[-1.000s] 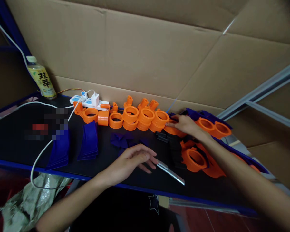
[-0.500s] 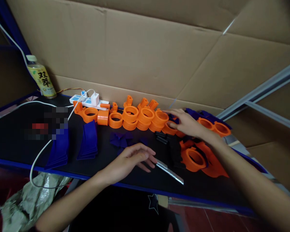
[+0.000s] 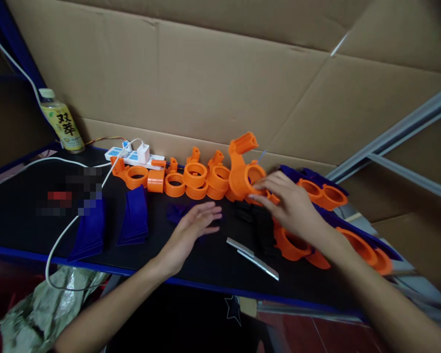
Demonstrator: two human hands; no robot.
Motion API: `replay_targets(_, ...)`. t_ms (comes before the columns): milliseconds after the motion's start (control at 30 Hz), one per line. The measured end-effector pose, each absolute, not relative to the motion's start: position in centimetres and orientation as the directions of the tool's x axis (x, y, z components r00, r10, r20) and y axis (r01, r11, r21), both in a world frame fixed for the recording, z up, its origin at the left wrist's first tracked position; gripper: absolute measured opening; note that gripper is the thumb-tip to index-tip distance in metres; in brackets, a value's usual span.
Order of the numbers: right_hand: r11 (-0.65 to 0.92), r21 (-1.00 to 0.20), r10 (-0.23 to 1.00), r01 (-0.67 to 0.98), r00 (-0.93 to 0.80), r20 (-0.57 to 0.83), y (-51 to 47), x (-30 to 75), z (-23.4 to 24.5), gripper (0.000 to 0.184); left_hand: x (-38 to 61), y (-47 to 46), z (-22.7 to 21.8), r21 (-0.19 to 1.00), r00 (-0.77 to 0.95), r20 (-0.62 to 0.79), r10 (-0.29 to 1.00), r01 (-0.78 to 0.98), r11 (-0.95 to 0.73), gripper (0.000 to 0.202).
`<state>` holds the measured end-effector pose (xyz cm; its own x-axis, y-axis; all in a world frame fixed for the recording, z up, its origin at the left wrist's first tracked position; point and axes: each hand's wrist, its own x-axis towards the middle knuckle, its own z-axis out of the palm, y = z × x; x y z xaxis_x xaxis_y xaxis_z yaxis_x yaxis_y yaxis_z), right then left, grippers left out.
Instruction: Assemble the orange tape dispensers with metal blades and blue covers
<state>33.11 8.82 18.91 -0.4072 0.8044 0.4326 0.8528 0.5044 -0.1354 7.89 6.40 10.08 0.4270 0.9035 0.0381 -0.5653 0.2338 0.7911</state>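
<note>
An orange ring bracket (image 3: 238, 172), now tilted up at the right end of the orange rings (image 3: 156, 181), is gripped in the right hand (image 3: 294, 202), seemingly freed; the left hand (image 3: 191, 226), open and empty, has moved from the slim silver tool (image 3: 253, 258) on the worktop (image 3: 198, 262).

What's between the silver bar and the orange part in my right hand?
In the head view, black pieces lie between the silver bar and the orange part in your right hand.
</note>
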Motion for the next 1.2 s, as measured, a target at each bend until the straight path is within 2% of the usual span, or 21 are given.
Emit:
replay_targets(67, 0.56, -0.311, 0.814, 0.768, -0.44, 0.379, 4.8, 30.4, 19.2, 0.019, 8.0, 6.5, 10.1, 0.738, 0.359, 0.044, 0.933, -0.641, 0.212, 0.037)
replay_targets(133, 0.576, -0.486, 0.812, 0.658, -0.527, 0.251, 1.2, 28.2, 19.0, 0.013, 8.0, 6.4, 10.3, 0.683, 0.325, 0.057, 0.944, -0.702, 0.2, 0.035)
replay_targets(200, 0.57, -0.576, 0.773, 0.587, -0.62, 0.134, -1.1, 27.3, 18.1, 0.02, 8.0, 6.1, 10.6, 0.663, 0.301, 0.055, 0.952, -0.724, 0.19, 0.033)
replay_targets(233, 0.563, -0.591, 0.772, 0.577, -0.623, 0.127, -1.6, 27.4, 17.4, 0.027, 7.9, 6.0, 10.7, 0.667, 0.28, 0.042, 0.959, -0.723, 0.181, 0.032)
replay_targets(300, 0.532, -0.548, 0.832, 0.646, -0.52, 0.195, -1.7, 28.5, 15.4, 0.037, 7.7, 6.0, 10.9, 0.689, 0.241, -0.004, 0.97, -0.703, 0.178, 0.032)
replay_targets(400, 0.39, -0.295, 0.911, 0.872, -0.32, 0.261, -0.3, 30.7, 11.5, 0.042, 7.4, 6.4, 10.8, 0.726, 0.263, -0.089, 0.961, -0.643, 0.243, 0.033)
replay_targets(500, 0.325, -0.067, 0.925, 0.943, -0.303, 0.229, 0.7, 31.7, 8.4, 0.03, 7.2, 6.9, 10.5, 0.759, 0.311, -0.138, 0.94, -0.577, 0.302, 0.034)
replay_targets(600, 0.321, -0.005, 0.916, 0.947, -0.309, 0.257, 0.7, 31.4, 7.2, 0.027, 7.2, 7.0, 10.3, 0.77, 0.328, -0.135, 0.935, -0.559, 0.307, 0.033)
replay_targets(733, 0.308, -0.07, 0.92, 0.949, -0.278, 0.277, 0.5, 30.9, 7.5, 0.025, 7.4, 6.7, 10.2, 0.774, 0.348, -0.119, 0.93, -0.554, 0.307, 0.031)
replay_targets(1000, 0.287, -0.421, 0.95, 0.861, -0.198, 0.242, 1.7, 31.5, 7.3, 0.019, 7.5, 7.0, 9.9, 0.82, 0.413, -0.132, 0.901, -0.465, 0.334, 0.037)
replay_targets(1200, 0.262, -0.519, 0.948, 0.814, -0.117, 0.295, 2.9, 31.1, 8.3, 0.025, 7.5, 7.1, 9.8, 0.841, 0.412, -0.139, 0.9, -0.432, 0.327, 0.039)
